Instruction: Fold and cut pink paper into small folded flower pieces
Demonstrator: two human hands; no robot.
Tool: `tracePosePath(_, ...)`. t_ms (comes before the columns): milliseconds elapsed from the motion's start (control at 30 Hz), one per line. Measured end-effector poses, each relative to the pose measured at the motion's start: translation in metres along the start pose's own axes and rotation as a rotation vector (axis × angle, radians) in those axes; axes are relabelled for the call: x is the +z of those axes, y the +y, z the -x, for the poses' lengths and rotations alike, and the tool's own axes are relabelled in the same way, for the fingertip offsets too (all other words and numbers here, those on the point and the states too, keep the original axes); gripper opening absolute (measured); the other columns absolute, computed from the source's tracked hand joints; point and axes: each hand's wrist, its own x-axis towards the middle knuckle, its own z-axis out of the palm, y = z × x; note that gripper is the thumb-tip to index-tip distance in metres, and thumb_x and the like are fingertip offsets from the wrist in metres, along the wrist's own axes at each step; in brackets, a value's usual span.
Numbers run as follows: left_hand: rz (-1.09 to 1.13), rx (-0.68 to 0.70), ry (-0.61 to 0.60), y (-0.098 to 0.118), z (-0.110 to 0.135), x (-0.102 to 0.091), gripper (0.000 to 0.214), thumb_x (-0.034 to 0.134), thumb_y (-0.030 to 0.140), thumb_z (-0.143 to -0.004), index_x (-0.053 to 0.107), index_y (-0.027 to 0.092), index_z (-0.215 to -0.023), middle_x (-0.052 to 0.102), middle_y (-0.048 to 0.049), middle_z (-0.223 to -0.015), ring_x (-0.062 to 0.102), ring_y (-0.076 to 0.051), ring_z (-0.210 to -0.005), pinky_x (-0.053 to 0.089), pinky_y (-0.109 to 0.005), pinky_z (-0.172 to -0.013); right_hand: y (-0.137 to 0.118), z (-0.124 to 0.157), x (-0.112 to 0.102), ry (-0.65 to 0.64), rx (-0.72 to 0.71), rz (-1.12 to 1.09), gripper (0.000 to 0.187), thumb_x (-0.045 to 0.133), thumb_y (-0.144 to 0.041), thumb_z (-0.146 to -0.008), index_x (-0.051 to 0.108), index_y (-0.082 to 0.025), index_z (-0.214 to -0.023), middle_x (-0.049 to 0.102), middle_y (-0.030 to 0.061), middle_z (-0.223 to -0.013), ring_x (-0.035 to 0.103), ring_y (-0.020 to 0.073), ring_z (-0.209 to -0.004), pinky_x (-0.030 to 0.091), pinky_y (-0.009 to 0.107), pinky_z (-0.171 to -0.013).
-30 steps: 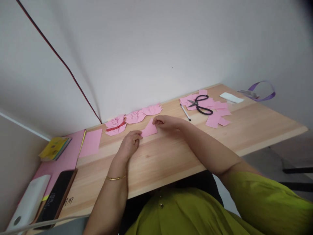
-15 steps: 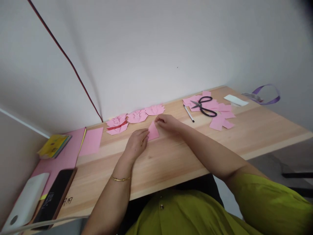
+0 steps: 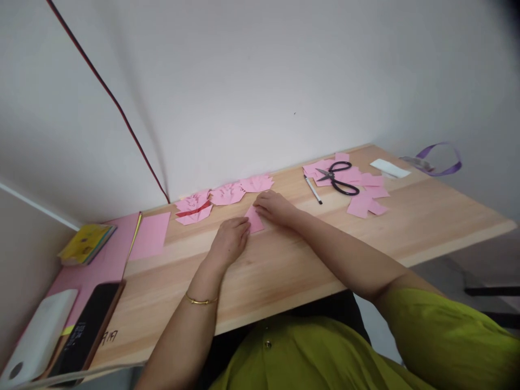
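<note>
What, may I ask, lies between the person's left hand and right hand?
In the head view, a small piece of pink paper lies between the left hand and the right hand, both touching it.

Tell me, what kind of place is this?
Probably an indoor craft spot. I see a wooden table against a plain wall, black-handled scissors resting on pink paper pieces, and a row of pink paper shapes along the back.
</note>
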Motion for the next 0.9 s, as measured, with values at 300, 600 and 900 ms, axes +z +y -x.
tracePosePath(300, 0.018, -0.015, 0.021, 0.0, 0.0, -0.002, 0.026, 0.05, 0.019, -0.087, 0.067, 0.017, -0.105, 0.065, -0.0124, -0.115, 0.059, -0.024, -0.106, 0.046, -0.044, -0.095, -0.024, 0.006, 0.002, -0.036, -0.085, -0.061, 0.026, 0.051, -0.028, -0.088, 0.063, -0.016, -0.108, 0.061, 0.0123, -0.11, 0.052, 0.0229, -0.101, 0.038, 0.036, -0.087)
tracePosePath(600, 0.021, -0.009, 0.049, -0.007, 0.002, 0.001, 0.032, 0.047, 0.01, -0.085, 0.067, 0.019, -0.108, 0.063, -0.0116, -0.117, 0.055, -0.023, -0.107, 0.046, -0.044, -0.094, -0.007, 0.007, 0.0, -0.119, -0.103, -0.134, 0.03, 0.057, -0.032, -0.084, 0.059, -0.018, -0.11, 0.057, 0.011, -0.114, 0.05, 0.024, -0.106, 0.038, 0.038, -0.091)
tracePosePath(900, 0.011, -0.046, 0.035, -0.003, 0.002, -0.006, 0.033, 0.049, 0.012, -0.084, 0.064, 0.016, -0.112, 0.063, -0.0116, -0.115, 0.054, -0.024, -0.106, 0.045, -0.043, -0.093, -0.009, 0.007, 0.001, -0.113, -0.084, -0.121, 0.032, 0.065, -0.039, -0.079, 0.061, -0.02, -0.105, 0.057, 0.0097, -0.112, 0.051, 0.0254, -0.103, 0.039, 0.039, -0.089)
